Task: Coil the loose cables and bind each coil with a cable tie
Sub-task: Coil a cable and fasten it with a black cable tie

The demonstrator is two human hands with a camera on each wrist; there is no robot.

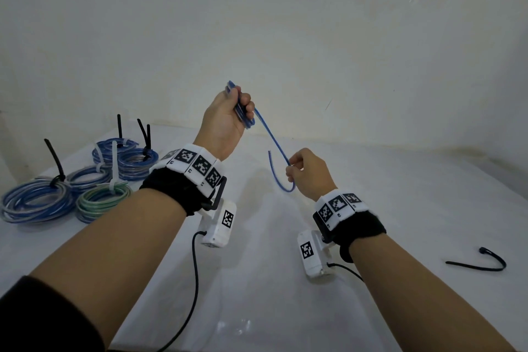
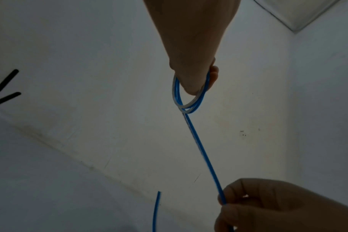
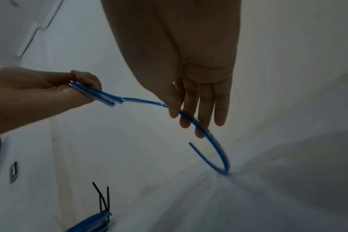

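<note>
- Bare white tabletop (image 1: 285, 280) between both forearms; wall close behind, meeting the far edge.
- Bound blue and green cable coils (image 1: 85, 180) piled far left; loose black cable tie (image 1: 480, 264) lying right.
- Left hand (image 1: 225, 120) raised, gripping small loops of thin blue cable (image 1: 274, 140).
- Right hand (image 1: 310, 173) lower, pinching the strand slanting down from the loops; free end hooked upward.
</note>
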